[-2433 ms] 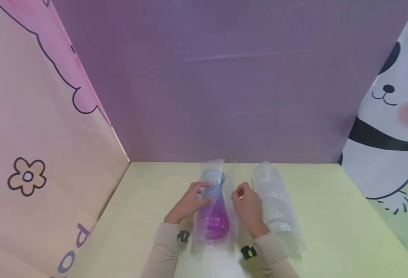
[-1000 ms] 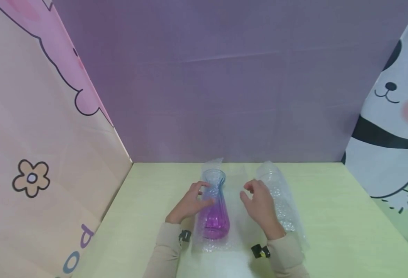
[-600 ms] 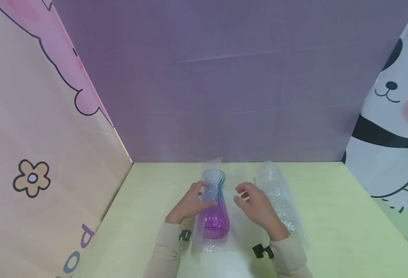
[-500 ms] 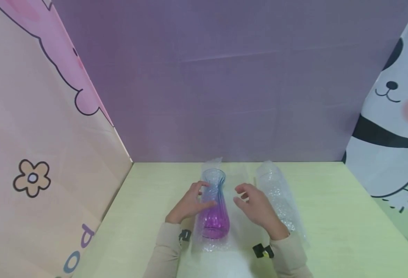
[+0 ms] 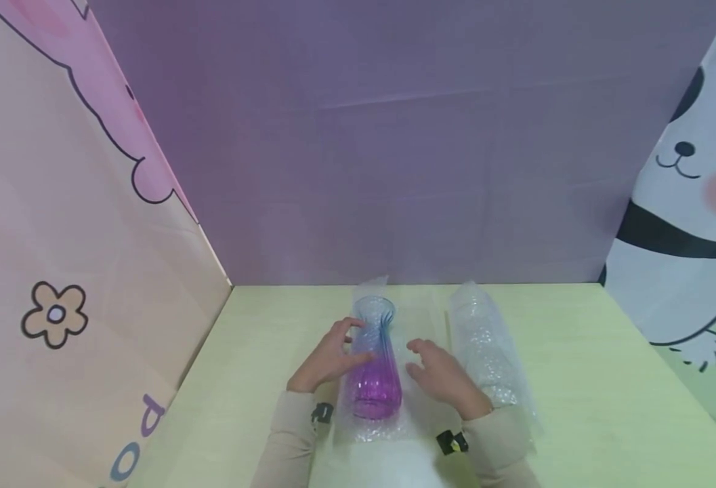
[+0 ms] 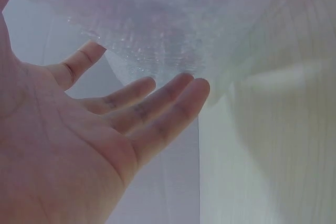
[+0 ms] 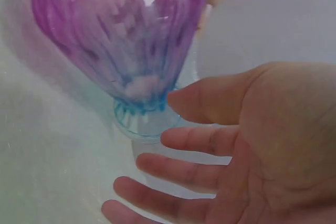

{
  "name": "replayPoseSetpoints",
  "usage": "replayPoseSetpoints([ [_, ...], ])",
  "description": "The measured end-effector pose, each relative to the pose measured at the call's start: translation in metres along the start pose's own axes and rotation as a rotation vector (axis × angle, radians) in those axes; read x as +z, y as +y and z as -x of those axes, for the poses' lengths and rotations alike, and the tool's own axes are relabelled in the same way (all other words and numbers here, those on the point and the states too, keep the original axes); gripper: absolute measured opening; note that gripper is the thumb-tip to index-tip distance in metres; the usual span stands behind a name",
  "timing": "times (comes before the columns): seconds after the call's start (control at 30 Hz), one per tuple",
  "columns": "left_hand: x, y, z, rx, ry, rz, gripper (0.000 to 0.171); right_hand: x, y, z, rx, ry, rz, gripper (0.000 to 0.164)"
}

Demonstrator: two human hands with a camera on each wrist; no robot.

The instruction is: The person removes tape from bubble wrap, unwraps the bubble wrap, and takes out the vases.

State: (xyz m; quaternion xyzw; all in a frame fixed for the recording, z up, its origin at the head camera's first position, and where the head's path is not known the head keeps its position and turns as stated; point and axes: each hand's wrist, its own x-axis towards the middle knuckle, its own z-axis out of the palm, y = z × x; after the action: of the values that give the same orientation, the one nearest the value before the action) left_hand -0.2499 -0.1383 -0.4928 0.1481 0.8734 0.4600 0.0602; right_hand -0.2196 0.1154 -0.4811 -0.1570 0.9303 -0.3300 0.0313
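Observation:
A ribbed glass vase (image 5: 377, 386), blue at the neck and purple at the base, lies on a sheet of bubble wrap (image 5: 421, 407) with its mouth toward the back. Its right side is bare in the right wrist view. My left hand (image 5: 330, 359) rests along the vase's left side, thumb over the body. In the left wrist view, that hand's fingers (image 6: 173, 108) are extended, with their tips at the underside of the bubble wrap. To the right of the vase, my right hand (image 5: 439, 374) hovers with spread, relaxed fingers (image 7: 178, 174) and holds nothing.
A second bubble-wrapped bundle (image 5: 486, 346) lies just right of my right hand, its contents obscured by the wrap. Both stand on a pale yellow table (image 5: 601, 393). A purple backdrop (image 5: 358, 149) rises behind, with printed panels at both sides.
The right hand first drew the bubble wrap's edge off the vase to the right and let go. It then came back left and slightly nearer. The left hand has stayed at the vase.

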Motion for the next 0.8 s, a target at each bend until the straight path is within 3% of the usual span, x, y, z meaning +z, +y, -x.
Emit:
replayPoseSetpoints([
  [0.5,-0.005,-0.002,0.002,0.004,-0.009,0.040,0.069,0.018,0.009,-0.006,0.029,-0.042,0.043,0.039],
  [0.8,-0.007,-0.002,0.002,-0.006,0.030,0.020,0.068,0.018,0.008,-0.005,0.053,-0.042,0.048,0.038],
])
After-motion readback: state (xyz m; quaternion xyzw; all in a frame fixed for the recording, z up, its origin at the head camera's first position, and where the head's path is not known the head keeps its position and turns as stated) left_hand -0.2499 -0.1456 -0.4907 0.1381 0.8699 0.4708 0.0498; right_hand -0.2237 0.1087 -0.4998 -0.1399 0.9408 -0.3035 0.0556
